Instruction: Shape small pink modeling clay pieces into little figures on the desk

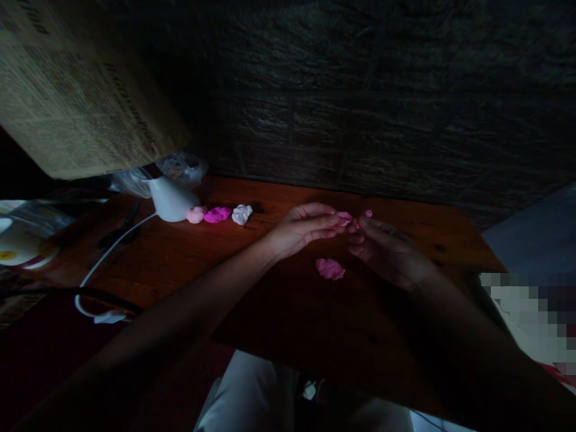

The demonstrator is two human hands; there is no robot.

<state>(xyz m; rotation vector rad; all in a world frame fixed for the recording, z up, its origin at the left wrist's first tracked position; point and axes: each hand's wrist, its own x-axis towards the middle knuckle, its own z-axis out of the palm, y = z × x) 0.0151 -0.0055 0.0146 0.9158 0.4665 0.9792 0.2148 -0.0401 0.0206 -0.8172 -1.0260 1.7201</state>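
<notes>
Hands (pixel 302 231) (pixel 390 251) nearly meet above the table (pixel 274 201), both pinching pink clay (pixel 344 218).

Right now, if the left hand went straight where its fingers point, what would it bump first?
Probably the right hand, just beyond the pink clay the left hand pinches; depth is unclear.

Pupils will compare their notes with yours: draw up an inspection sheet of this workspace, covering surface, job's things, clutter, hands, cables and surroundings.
Surface: wooden table, dimly lit.
Job's things: pink piece held up; pink lump on the table; pale pink lump, magenta lump, white lump in a row beside the lamp.
Clutter: plastic bag behind the lamp.
Hands: left hand pinches the piece; right hand close by, grip unclear.
Cables: white cable from the lamp; black cable at left.
Surroundings: dark wall behind.
</notes>
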